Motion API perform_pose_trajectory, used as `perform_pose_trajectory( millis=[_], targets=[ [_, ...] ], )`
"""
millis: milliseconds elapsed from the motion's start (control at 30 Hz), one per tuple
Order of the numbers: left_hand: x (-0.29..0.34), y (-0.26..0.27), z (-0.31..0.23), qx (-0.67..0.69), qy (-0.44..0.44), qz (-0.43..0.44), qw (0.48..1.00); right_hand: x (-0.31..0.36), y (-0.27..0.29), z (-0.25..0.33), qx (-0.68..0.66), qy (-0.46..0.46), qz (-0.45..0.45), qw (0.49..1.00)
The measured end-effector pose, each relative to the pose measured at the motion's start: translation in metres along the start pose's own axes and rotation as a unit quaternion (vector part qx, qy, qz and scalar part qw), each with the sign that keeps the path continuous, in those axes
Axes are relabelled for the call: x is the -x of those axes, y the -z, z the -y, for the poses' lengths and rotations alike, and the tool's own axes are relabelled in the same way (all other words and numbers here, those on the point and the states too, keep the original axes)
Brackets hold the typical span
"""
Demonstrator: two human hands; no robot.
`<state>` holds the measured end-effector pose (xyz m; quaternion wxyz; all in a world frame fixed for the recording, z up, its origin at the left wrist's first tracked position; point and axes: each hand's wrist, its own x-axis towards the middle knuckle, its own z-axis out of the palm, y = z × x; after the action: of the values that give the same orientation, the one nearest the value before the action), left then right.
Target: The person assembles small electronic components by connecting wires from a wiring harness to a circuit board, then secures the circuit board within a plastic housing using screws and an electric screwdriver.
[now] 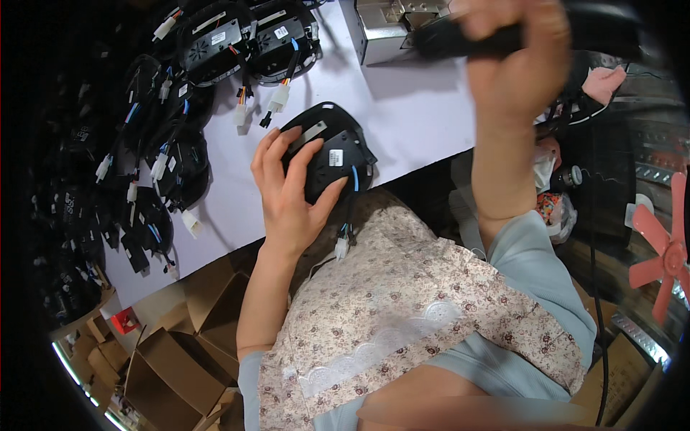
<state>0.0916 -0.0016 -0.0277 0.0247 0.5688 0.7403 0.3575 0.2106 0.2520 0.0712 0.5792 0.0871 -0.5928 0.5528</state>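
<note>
My left hand (291, 183) holds a black rounded plastic housing (339, 136) at the near edge of the white table, its fingers spread over the left side and thumb at the lower edge. The housing carries a small white label, a metallic strip and a blue wire. From it a cable hangs over the table edge, ending in a white connector (341, 248). Raised at the upper right, my right hand (521, 65) is closed round a long black object (460, 39). Motion blurs that object, and I cannot make out its kind.
Several similar black housings (215, 47) with wires and white connectors (279, 97) cover the table's left side. A metal box (381, 36) stands at the far edge. Open cardboard boxes (172, 373) lie below left. At right are a pink cloth (604, 84) and a pink fan (672, 257).
</note>
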Motion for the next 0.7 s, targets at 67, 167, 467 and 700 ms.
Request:
perform_pose_trajectory(
  millis=[67,167,467,700],
  targets=[
    [-0.015,-0.009,-0.006,0.016,-0.025,0.013,0.999,-0.018,0.026,0.013,-0.011,0.037,-0.017,0.999],
    [-0.023,-0.017,-0.006,0.027,-0.048,0.03,0.998,-0.019,0.043,-0.013,0.08,0.049,-0.142,0.985],
    [-0.001,0.001,0.004,0.067,0.061,0.023,0.996,-0.01,0.015,-0.021,0.167,-0.03,-0.004,0.986],
    [0.002,-0.005,0.006,0.022,0.044,0.006,0.999,0.003,0.034,0.001,-0.111,-0.226,-0.007,0.968]
  ],
)
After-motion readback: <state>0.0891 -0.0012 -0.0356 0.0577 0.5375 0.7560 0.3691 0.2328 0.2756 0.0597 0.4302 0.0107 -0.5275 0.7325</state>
